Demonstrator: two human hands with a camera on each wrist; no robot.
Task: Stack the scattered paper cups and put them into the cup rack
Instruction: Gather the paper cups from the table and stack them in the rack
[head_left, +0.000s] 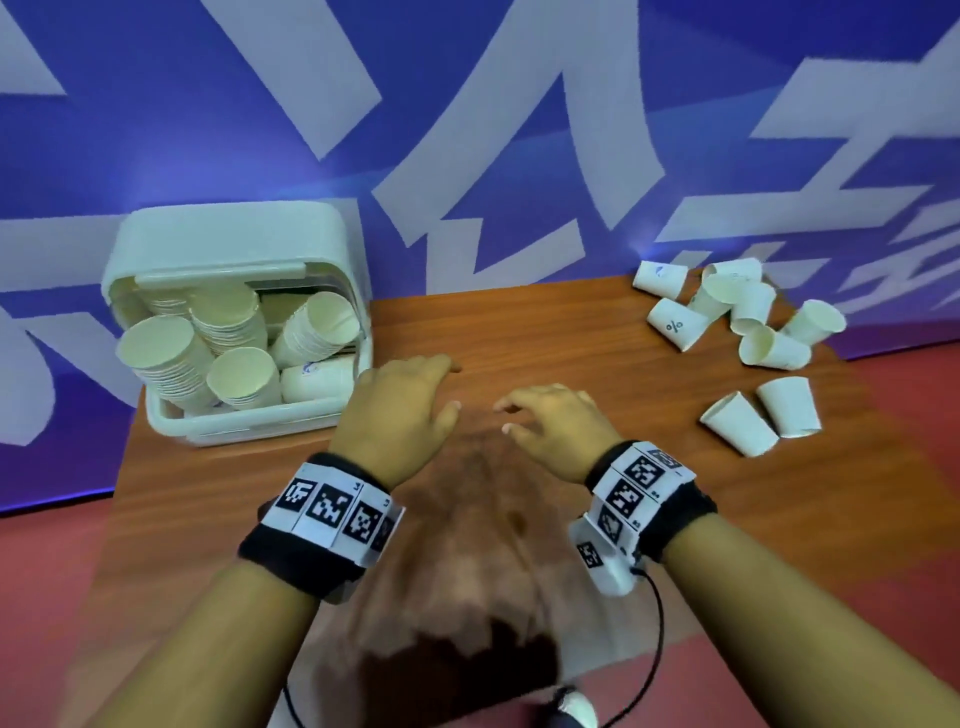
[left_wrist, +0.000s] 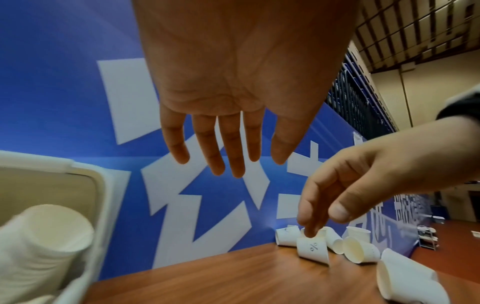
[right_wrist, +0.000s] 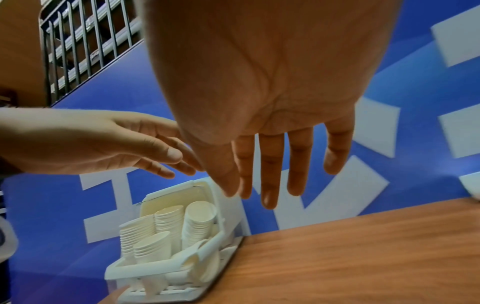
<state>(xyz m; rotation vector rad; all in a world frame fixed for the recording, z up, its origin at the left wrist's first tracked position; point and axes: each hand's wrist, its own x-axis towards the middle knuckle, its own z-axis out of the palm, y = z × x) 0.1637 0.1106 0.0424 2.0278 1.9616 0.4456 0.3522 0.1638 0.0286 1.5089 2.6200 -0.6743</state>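
Several loose white paper cups (head_left: 727, 317) lie scattered at the table's far right, with two more (head_left: 761, 421) nearer the front; the left wrist view shows the same cups (left_wrist: 313, 248). The white cup rack (head_left: 234, 332) stands at the far left with its lid up, holding several cup stacks (right_wrist: 197, 222). My left hand (head_left: 410, 400) hovers over the table just right of the rack, fingers straight, holding nothing (left_wrist: 228, 148). My right hand (head_left: 545, 421) hovers beside it at mid-table, fingers relaxed and spread, holding nothing (right_wrist: 275, 170).
The wooden table (head_left: 519, 332) butts against a blue wall with large white lettering (head_left: 467, 156). Red floor (head_left: 924, 395) shows past the table's right and left edges. Both wrists wear bands with black-and-white markers (head_left: 332, 512).
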